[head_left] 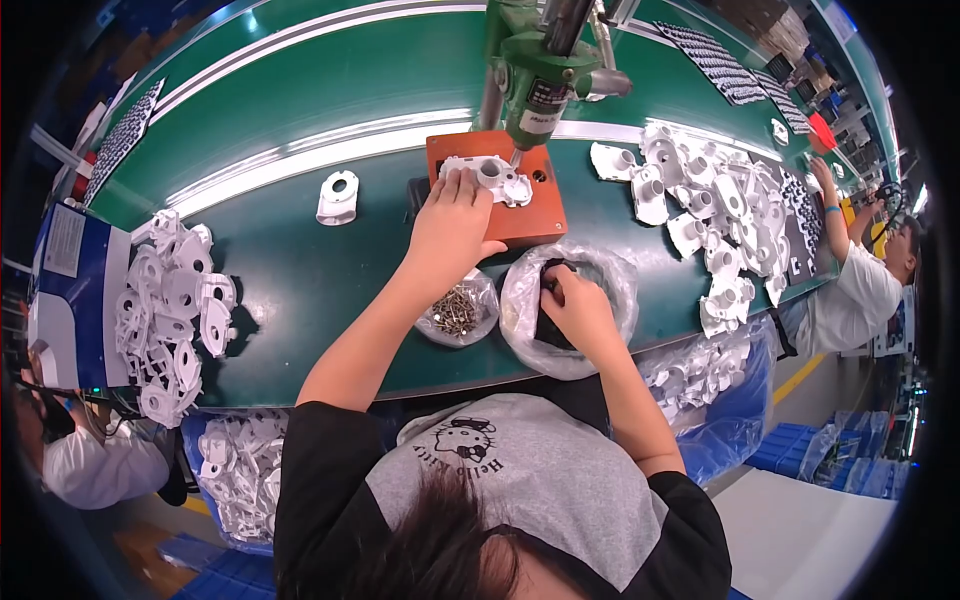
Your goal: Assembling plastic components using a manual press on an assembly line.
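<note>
A white plastic housing (490, 171) with round openings lies on an orange fixture block (497, 223). My left hand (457, 215) rests on its left side, fingers stretched over it and thumb held out. The green press head (540, 100) stands above the block, its thin tip close to the housing. My right hand (578, 305) reaches into a bag-lined bowl (620, 310) of small black parts (550, 333). Its fingers are curled together; what they pinch is hidden. Between my forearms sits a smaller bag-lined bowl (480, 335) of brass-coloured screws (455, 312).
A single white housing (338, 197) stands left of the block. White housings are piled at the left (175, 310) beside a blue-and-white box (75, 290), and at the right (720, 205). Co-workers sit at both sides; one person's hand (822, 175) reaches over the right end.
</note>
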`<control>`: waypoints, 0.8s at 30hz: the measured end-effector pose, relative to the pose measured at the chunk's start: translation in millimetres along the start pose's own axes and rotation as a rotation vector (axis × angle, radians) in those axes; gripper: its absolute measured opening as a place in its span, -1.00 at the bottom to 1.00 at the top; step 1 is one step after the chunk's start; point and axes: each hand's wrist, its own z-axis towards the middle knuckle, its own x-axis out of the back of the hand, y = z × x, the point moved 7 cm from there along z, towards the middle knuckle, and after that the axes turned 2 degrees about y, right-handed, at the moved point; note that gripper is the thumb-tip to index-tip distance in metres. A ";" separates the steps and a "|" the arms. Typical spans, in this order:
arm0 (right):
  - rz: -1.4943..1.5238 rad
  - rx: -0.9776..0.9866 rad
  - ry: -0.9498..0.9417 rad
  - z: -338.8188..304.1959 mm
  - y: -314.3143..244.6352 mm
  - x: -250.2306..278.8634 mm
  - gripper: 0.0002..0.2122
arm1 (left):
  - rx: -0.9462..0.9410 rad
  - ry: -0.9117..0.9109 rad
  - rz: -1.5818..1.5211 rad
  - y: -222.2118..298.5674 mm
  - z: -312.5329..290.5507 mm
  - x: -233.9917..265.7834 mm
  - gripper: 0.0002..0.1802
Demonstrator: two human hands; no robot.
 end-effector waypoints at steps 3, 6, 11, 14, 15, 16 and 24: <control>-0.041 0.017 0.026 -0.2 -2.5 2.4 -0.84 | 0.000 0.002 0.001 0.0 0.1 0.2 -0.11; -0.074 0.071 0.104 -0.6 -1.9 2.0 -0.87 | -0.007 0.011 -0.001 0.7 0.6 1.2 -0.10; -0.043 0.073 0.140 -0.1 -3.5 1.7 -0.89 | 0.009 0.016 -0.020 1.3 1.0 3.5 -0.15; -0.010 0.075 0.163 -0.7 -1.8 1.1 -0.89 | 0.020 0.018 -0.025 1.1 0.7 3.4 -0.21; 0.018 0.073 0.182 -1.2 -0.8 2.0 -0.89 | 0.020 0.017 -0.025 1.1 0.8 3.0 -0.21; 0.019 0.073 0.181 -1.2 -1.1 3.0 -0.89 | 0.021 0.016 -0.025 0.8 0.5 2.7 -0.21; 0.207 -0.114 0.092 2.0 16.2 13.9 -0.88 | 0.021 0.011 -0.019 1.1 1.0 3.6 -0.20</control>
